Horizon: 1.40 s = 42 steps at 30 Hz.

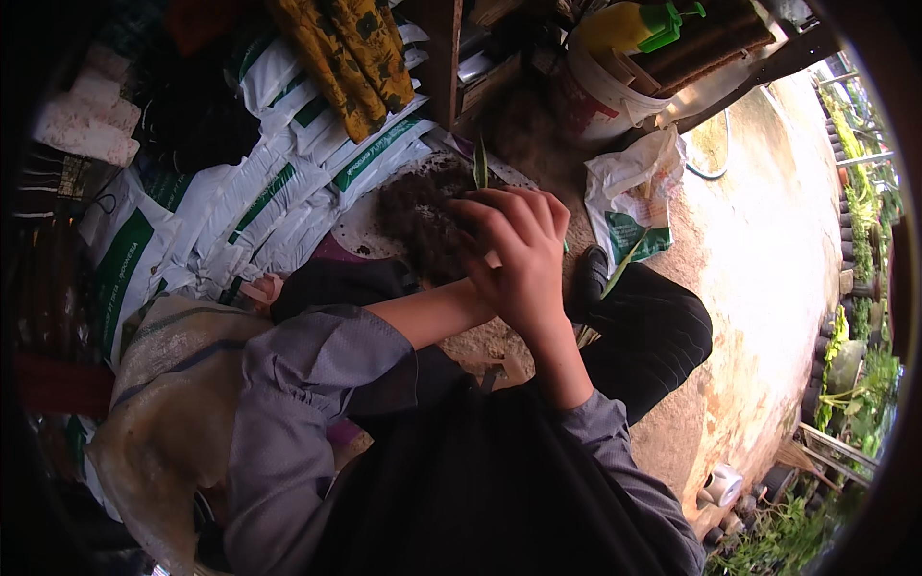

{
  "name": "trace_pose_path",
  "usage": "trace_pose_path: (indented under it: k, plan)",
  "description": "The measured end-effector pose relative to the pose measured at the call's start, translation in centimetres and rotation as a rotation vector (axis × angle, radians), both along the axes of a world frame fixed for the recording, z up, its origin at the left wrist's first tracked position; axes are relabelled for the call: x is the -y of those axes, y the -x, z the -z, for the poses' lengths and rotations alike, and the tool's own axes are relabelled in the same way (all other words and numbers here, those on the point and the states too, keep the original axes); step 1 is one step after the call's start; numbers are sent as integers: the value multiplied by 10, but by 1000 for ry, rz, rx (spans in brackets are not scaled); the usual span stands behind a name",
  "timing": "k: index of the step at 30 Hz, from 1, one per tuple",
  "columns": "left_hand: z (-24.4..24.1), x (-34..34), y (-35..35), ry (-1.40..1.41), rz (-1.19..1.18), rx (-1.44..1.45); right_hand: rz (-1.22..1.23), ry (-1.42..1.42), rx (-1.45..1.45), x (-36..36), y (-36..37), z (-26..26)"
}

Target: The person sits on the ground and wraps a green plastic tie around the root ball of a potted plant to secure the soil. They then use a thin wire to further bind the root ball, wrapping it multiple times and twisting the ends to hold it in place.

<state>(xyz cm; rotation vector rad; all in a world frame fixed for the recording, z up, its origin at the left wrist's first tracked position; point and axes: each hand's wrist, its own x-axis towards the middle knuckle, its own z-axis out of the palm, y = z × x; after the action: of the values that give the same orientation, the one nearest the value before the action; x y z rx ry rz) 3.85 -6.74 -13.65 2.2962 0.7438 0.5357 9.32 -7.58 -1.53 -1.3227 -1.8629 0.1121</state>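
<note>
My right hand (522, 234) is raised over the dark soil, its fingers curled, and I cannot tell whether they hold anything. A narrow snake plant leaf (480, 167) with pale edges stands up just beyond its fingertips. My left forearm (432, 311) reaches in from the left and crosses behind the right wrist. The left hand is mostly hidden behind the right one. Beneath both, a heap of loose dark soil (414, 205) lies on a pale, purple-edged sheet (356, 223). Another slender leaf (625, 265) slants beside my right knee.
White-and-green printed sacks (270, 191) are stacked at left, with a patterned yellow cloth (353, 65) above. A crumpled plastic bag (634, 191) lies at right. Behind it, a white bucket (598, 101) holds a yellow bottle (616, 29). Sunlit concrete (763, 252) runs towards potted plants (861, 381).
</note>
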Motion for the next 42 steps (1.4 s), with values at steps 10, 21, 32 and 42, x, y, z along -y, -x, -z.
trace_pose_path:
  k: [10,21,32,42]
  plan:
    - [-4,-19,9,-946,-160,-532,58,47,84,-25,-10,22]
    - [2,11,-2,-605,-6,-776,-305,274,-24,-34,-21,37]
    - [-68,-15,27,-333,261,-681,307,772,12,-46,-137,237]
    - [-135,-97,92,-194,-311,-772,501,1314,-94,-44,-91,365]
